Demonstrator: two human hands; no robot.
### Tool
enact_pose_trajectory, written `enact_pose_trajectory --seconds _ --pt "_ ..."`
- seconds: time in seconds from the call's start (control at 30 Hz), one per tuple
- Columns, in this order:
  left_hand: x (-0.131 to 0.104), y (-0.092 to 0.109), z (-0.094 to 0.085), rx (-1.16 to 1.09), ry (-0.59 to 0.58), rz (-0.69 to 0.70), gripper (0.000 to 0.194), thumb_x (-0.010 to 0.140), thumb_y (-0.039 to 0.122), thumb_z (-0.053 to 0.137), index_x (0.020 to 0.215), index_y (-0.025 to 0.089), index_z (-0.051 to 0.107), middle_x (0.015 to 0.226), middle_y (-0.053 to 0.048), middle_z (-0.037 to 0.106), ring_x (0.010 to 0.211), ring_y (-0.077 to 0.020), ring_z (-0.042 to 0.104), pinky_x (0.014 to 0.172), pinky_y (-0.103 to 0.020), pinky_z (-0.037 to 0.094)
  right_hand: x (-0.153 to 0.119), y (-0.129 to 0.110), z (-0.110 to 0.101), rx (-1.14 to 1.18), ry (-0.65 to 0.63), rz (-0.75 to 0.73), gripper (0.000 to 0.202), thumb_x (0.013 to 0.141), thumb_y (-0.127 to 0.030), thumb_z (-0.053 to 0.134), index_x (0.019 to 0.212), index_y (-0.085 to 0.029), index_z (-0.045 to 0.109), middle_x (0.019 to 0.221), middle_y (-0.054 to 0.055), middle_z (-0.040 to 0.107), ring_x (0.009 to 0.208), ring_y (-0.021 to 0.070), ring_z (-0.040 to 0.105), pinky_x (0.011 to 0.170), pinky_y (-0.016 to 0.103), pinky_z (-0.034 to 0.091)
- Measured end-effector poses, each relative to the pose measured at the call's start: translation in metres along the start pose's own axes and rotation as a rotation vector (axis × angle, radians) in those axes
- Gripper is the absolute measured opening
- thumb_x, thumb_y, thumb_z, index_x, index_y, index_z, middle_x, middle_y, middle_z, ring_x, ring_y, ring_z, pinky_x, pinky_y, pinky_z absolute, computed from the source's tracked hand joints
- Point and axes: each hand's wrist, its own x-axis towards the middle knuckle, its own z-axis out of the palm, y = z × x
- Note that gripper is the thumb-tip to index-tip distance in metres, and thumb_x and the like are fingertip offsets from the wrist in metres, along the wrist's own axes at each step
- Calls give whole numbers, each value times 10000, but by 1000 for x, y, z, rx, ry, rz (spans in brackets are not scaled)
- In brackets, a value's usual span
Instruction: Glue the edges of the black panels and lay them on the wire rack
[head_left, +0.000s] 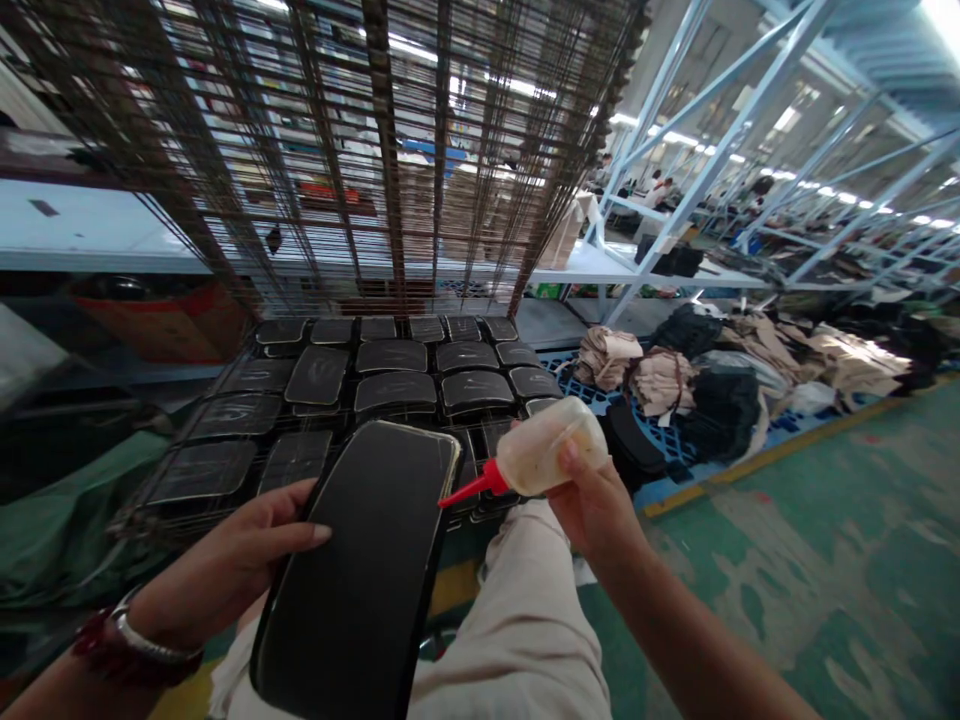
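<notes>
My left hand [270, 545] grips the left edge of a long black panel with rounded corners [356, 570], its thumb lying on the face. The panel is tilted over my lap, and a pale glue line runs along its upper right edge. In my right hand [592, 500] is a translucent squeeze bottle [551, 445], tipped to the left. Its red nozzle [474, 485] points at the panel's right edge, with the tip at or just over the pale line. Fingers behind the bottle are partly hidden.
In front lies a wire rack [225, 385] bearing several smaller black pads [397, 392] with pale outlines. Stacked wire racks [382, 150] lean upright behind it. Tan fabric bundles [660, 380] lie on a blue pallet [574, 385] to the right, beside the green floor [810, 560].
</notes>
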Motion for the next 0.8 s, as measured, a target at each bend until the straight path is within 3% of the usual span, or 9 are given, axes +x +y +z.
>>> enact_pose_trajectory --seconds 0.23,0.37,0.63,0.8 --pt "1 3 3 -11 42 -4 461 722 162 799 1160 111 664 1051 -156 798 855 -288 764 792 -409 621 -15 2 2 -31 -60 57 344 711 -390 870 985 -228 740 1033 110 771 1139 363 660 1032 558 492" --pt "2 1 0 6 63 1 445 757 137 758 1185 110 639 1003 -129 803 813 -266 765 747 -385 624 -23 3 3 -48 -85 83 454 687 -406 880 1077 -239 721 982 112 772 1132 386 660 998 589 502" --pt "7 -1 0 -27 104 9 391 763 101 731 1144 85 648 904 -127 802 743 -240 758 712 -368 624 -38 8 -7 -70 -147 157 530 667 -420 901 1126 -232 716 1132 133 753 1059 328 694 937 467 552" --pt "10 -4 -4 -73 180 19 327 683 89 777 1002 114 709 844 -110 796 698 -243 753 674 -362 631 -47 12 -12 -90 -185 179 576 662 -439 903 1159 -226 704 1129 144 748 1061 342 689 918 482 558"
